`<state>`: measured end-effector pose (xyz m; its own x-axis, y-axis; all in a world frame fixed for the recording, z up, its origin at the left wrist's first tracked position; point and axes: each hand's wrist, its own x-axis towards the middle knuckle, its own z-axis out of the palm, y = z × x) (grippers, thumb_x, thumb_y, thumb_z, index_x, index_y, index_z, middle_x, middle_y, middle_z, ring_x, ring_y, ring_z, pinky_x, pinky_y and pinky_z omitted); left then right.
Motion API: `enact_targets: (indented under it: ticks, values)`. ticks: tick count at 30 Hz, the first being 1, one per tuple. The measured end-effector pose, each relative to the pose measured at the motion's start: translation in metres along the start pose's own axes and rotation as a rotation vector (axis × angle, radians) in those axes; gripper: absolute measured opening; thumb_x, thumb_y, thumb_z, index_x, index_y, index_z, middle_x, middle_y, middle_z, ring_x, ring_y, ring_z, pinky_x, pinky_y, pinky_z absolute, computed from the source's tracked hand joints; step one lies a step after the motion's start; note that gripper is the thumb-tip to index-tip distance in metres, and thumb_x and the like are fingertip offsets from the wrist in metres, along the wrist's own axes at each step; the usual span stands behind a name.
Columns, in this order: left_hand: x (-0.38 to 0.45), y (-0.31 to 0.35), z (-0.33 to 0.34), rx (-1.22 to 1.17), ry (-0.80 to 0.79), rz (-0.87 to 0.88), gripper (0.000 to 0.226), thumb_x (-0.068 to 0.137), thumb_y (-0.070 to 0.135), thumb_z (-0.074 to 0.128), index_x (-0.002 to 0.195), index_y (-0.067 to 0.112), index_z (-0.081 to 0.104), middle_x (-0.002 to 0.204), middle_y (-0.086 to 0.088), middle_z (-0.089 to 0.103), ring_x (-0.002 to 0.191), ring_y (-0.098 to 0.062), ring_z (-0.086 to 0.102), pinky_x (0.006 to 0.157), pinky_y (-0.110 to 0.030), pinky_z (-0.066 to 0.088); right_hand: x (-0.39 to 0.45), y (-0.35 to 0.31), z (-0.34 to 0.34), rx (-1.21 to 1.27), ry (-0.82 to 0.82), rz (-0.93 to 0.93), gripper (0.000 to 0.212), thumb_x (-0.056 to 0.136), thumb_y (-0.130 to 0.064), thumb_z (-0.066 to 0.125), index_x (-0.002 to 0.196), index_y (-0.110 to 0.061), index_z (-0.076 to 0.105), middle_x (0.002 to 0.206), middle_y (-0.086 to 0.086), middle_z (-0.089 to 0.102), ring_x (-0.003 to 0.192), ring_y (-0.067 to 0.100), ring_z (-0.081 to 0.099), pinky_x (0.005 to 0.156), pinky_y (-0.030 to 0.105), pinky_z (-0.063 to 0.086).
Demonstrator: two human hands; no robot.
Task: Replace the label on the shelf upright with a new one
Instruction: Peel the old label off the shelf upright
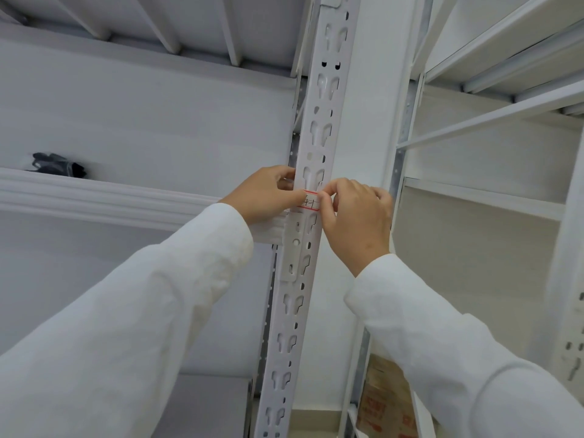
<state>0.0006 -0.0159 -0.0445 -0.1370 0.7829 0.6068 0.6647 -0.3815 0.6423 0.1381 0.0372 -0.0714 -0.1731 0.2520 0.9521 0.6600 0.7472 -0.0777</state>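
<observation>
Label [310,201], white with red border and handwritten marks, is seen on the face of the slotted white shelf upright [316,128], level with the shelf beam [94,197] on the left. Its left end is pressed by the left hand [268,194], fingers curled round the upright's edge. Its right end is pinched by the right hand [357,216]. Dark bundle [58,165] is seen on the left shelf; cardboard box [387,396] is seen low right.

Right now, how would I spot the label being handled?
Find the white slotted post running up the middle of the shelving. Where both hands meet on it sits the label, a small white sticker, the only thing there with red borders and handwriting.
</observation>
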Motion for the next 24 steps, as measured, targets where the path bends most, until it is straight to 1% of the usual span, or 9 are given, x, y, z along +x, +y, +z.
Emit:
enact_targets:
  ticks: [2,5,7,9,11,13,17,21,24]
  values:
    - [-0.001,0.001,0.0,-0.006,-0.004,0.007,0.032,0.086,0.017,0.059,0.117,0.021,0.06,0.105,0.005,0.067,0.1,-0.009,0.063,0.093,-0.022,0.044,0.0,0.0,0.001,-0.015,-0.009,0.001,0.016,0.092,-0.024,0.044,0.083,-0.02,0.057,0.077,-0.004,0.06,0.079,0.021,0.055,0.094,0.041,0.028]
    - [-0.002,0.001,0.0,-0.015,-0.014,0.012,0.028,0.086,0.016,0.059,0.113,0.023,0.06,0.105,0.006,0.069,0.099,-0.008,0.064,0.093,-0.022,0.045,0.0,-0.001,0.002,-0.008,-0.021,-0.004,0.016,0.092,-0.023,0.042,0.083,-0.019,0.055,0.079,-0.003,0.06,0.08,0.021,0.055,0.094,0.038,0.025]
    - [-0.001,0.0,0.0,-0.014,-0.014,0.01,0.031,0.086,0.017,0.06,0.116,0.021,0.061,0.108,0.004,0.07,0.102,-0.009,0.065,0.097,-0.026,0.046,0.0,0.001,0.002,0.032,-0.032,-0.001,0.013,0.092,-0.024,0.043,0.082,-0.022,0.051,0.077,-0.009,0.054,0.078,0.017,0.051,0.092,0.036,0.025]
    - [0.0,-0.001,0.0,0.002,-0.013,0.008,0.034,0.085,0.018,0.06,0.119,0.019,0.06,0.11,0.003,0.07,0.105,-0.011,0.065,0.101,-0.03,0.046,-0.002,0.005,0.002,0.11,-0.026,0.014,0.012,0.092,-0.025,0.045,0.08,-0.025,0.047,0.068,-0.014,0.044,0.072,0.014,0.046,0.088,0.034,0.028]
    - [0.0,-0.001,0.0,0.005,-0.014,0.006,0.034,0.086,0.019,0.06,0.12,0.019,0.059,0.11,0.003,0.069,0.106,-0.012,0.065,0.102,-0.031,0.046,-0.005,0.01,0.002,0.177,0.01,0.019,0.011,0.091,-0.026,0.047,0.08,-0.024,0.049,0.062,-0.018,0.037,0.068,0.013,0.043,0.082,0.033,0.031]
    - [0.0,-0.001,-0.001,0.004,-0.014,0.008,0.032,0.086,0.019,0.06,0.118,0.02,0.059,0.11,0.003,0.069,0.107,-0.012,0.065,0.103,-0.031,0.046,-0.007,0.013,0.002,0.193,0.026,0.02,0.011,0.09,-0.029,0.049,0.083,-0.022,0.054,0.061,-0.019,0.035,0.066,0.013,0.043,0.078,0.031,0.03]
    - [0.001,-0.001,0.0,-0.004,-0.015,0.011,0.031,0.086,0.017,0.059,0.116,0.02,0.06,0.109,0.004,0.07,0.105,-0.011,0.065,0.103,-0.031,0.046,-0.007,0.017,0.002,0.178,0.007,0.013,0.013,0.088,-0.031,0.057,0.091,-0.018,0.061,0.063,-0.016,0.036,0.067,0.012,0.044,0.078,0.029,0.029]
    - [0.001,-0.002,0.0,-0.012,-0.014,0.014,0.03,0.085,0.016,0.06,0.115,0.021,0.061,0.107,0.004,0.07,0.103,-0.01,0.066,0.101,-0.029,0.047,-0.008,0.014,0.002,0.147,0.06,-0.032,0.012,0.085,-0.032,0.06,0.086,-0.02,0.063,0.067,-0.01,0.044,0.065,0.011,0.043,0.076,0.029,0.03]
    - [0.001,-0.002,0.0,0.002,-0.007,0.013,0.033,0.086,0.017,0.059,0.118,0.018,0.06,0.109,0.002,0.07,0.104,-0.012,0.065,0.101,-0.029,0.047,-0.008,0.011,0.004,0.113,0.081,-0.042,0.011,0.085,-0.032,0.059,0.084,-0.023,0.065,0.067,-0.01,0.046,0.065,0.01,0.045,0.076,0.03,0.031]
